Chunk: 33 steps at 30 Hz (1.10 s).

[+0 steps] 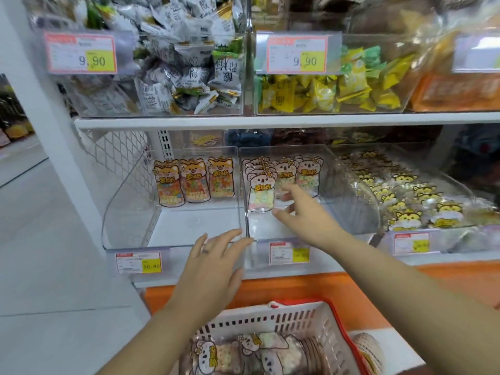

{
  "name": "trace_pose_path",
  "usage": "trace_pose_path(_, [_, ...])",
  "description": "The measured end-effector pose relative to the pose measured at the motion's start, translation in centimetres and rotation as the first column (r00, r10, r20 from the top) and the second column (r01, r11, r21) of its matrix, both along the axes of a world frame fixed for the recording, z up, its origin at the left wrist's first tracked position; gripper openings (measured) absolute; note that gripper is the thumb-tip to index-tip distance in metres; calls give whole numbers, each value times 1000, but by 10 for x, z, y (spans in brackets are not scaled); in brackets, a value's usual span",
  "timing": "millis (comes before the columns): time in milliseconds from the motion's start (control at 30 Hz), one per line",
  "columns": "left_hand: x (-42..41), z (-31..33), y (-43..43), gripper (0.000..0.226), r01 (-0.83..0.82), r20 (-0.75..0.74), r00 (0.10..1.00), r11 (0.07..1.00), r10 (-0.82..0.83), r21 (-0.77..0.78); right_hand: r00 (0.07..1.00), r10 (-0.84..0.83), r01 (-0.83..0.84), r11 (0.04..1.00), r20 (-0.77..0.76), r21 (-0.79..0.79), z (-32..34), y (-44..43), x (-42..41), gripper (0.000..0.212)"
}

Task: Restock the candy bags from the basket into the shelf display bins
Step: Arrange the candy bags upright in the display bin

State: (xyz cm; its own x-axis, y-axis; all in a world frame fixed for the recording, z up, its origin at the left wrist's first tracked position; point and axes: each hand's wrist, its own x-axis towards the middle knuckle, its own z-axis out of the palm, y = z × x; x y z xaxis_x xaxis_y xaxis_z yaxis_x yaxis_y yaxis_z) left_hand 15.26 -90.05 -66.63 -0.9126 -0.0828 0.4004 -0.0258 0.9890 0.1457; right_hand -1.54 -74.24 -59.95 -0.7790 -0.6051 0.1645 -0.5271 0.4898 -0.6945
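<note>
Candy bags [243, 350]: koala print, lying in the white basket [305, 319] at the bottom, cut off by the frame edge and partly behind the left forearm. More stand at the back of the middle bin [270, 227], with one front bag [261, 190] further forward. Right hand [305, 212] is inside that bin, grip released, fingers spread. Its thumb is just beside the front bag, contact unclear. Left hand [213, 263] has grip released, straight fingers on the bins' front lip. Price tags [138, 263] are too blurred to read fully.

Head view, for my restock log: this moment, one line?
right hand open by koala bag | left hand open at bin front | basket stocked
</note>
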Motion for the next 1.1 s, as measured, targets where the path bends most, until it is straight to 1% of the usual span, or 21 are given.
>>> trace_pose_path(67, [19,1,8,53,0,-15,1000,999,1,47,996,57,-62,995,-68,-82,4,22,29,49])
trace_pose_path(133, [39,-6,20,46,-19,-36,999,995,23,102,994,84,-95,982,-71,-162,1,46,60,39])
trace_pose_path(167, [48,-12,27,42,-35,-22,999,990,39,135,993,96,-107,978,-66,-180,-6,57,75,35])
trace_pose_path(200, [57,-18,36,39,-54,22,998,983,51,176,993,106,-113,978,-51,-173,-17,68,89,31])
trace_pose_path(267, [70,-37,54,36,-104,191,980,959,54,264,992,124,-121,989,33,-86,-46,84,108,23])
trace_pose_path(300, [74,-48,61,35,-135,285,957,946,48,294,988,124,-123,992,89,-20,-64,90,115,19])
trace_pose_path(367, [81,-74,72,34,-165,408,913,935,24,314,981,107,-132,980,162,151,-103,99,119,8])
trace_pose_path(400, [84,-88,75,33,-180,448,894,928,15,327,979,106,-148,956,175,252,-121,103,119,11])
trace_pose_path(467, [91,-116,76,33,-223,547,837,918,8,329,970,133,-212,873,204,440,-155,107,119,26])
trace_pose_path(533, [99,-144,73,39,-268,654,756,918,11,294,945,169,-300,786,279,540,-186,109,119,36])
trace_pose_path(567, [102,-158,69,43,-288,700,713,920,21,265,932,186,-340,750,312,568,-199,108,120,36])
trace_pose_path(633, [105,-178,60,49,-308,761,647,928,44,208,921,212,-378,687,327,621,-220,105,118,30])
trace_pose_path(667, [106,-185,56,51,-316,779,624,931,58,184,922,224,-382,669,317,637,-229,103,117,26])
trace_pose_path(733, [108,-197,46,52,-385,817,569,908,90,168,918,246,-395,653,312,647,-242,94,116,21])
trace_pose_path(833, [115,-217,32,58,-474,877,475,862,77,181,891,275,-454,579,361,677,-259,80,122,35])
trace_pose_path(933, [127,-232,30,63,-495,931,364,852,29,167,859,301,-512,510,414,691,-276,75,134,51])
trace_pose_path(1000, [134,-241,30,78,-524,953,301,832,-23,185,857,348,-508,445,380,738,-281,75,142,59])
trace_pose_path(1100, [135,-246,30,104,-524,963,266,833,-39,179,831,481,-466,330,279,821,-274,68,154,63])
